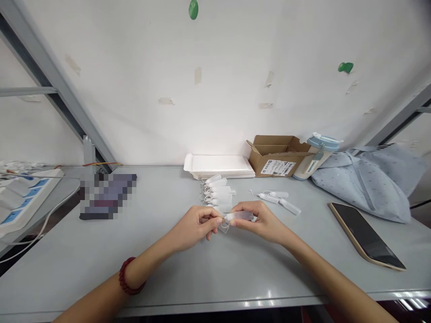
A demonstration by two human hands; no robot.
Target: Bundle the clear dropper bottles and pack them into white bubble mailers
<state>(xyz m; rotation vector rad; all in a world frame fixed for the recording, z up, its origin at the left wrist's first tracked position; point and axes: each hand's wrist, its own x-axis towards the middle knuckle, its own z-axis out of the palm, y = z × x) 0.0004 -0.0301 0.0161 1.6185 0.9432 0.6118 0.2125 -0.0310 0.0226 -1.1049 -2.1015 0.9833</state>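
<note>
My left hand [197, 225] and my right hand [258, 220] meet above the middle of the grey table [208, 269]. Together they pinch a small translucent white plastic piece [239, 216] with a thin cord. The right fingers wrap its body; the left fingertips close on its left end. Just behind lies a row of several similar white pieces [218, 193]. Two more such pieces [276, 199] lie to the right of the row. A red bead bracelet [129, 280] sits on my left wrist.
A stack of white trays [218, 167] leans at the wall, beside an open cardboard box [278, 154] and a tumbler [316, 157]. A blue cloth bag [367, 179] and a phone [367, 235] lie right. Power strips [23, 197] sit left.
</note>
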